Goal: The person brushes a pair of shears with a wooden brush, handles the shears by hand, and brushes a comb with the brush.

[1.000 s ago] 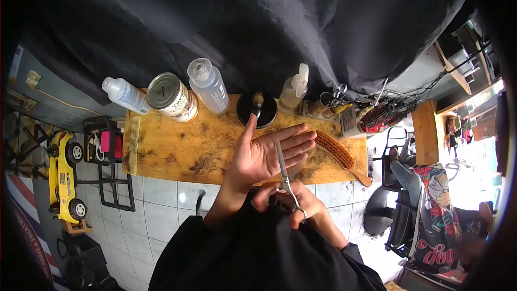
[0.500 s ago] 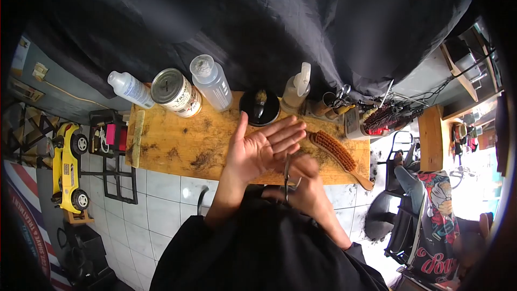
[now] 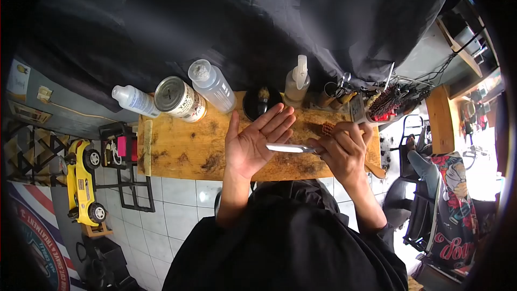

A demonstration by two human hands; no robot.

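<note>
scissors [image 3: 293, 149] over near side of wooden table [image 3: 180, 148], blades pointing left. right hand [image 3: 346, 148] grasping them at the handle end; left hand [image 3: 249, 148] released, palm up, at the tips, can't tell if touching. probably light, stiff, slick metal, sharp edges; take hold by the finger loops, mostly hidden now. hairbrush [image 3: 375, 170] partly behind right hand, spray bottle [image 3: 297, 86] on far side

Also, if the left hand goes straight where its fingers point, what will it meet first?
The left hand would probably meet the spray bottle first, though the depth is unclear.
</note>
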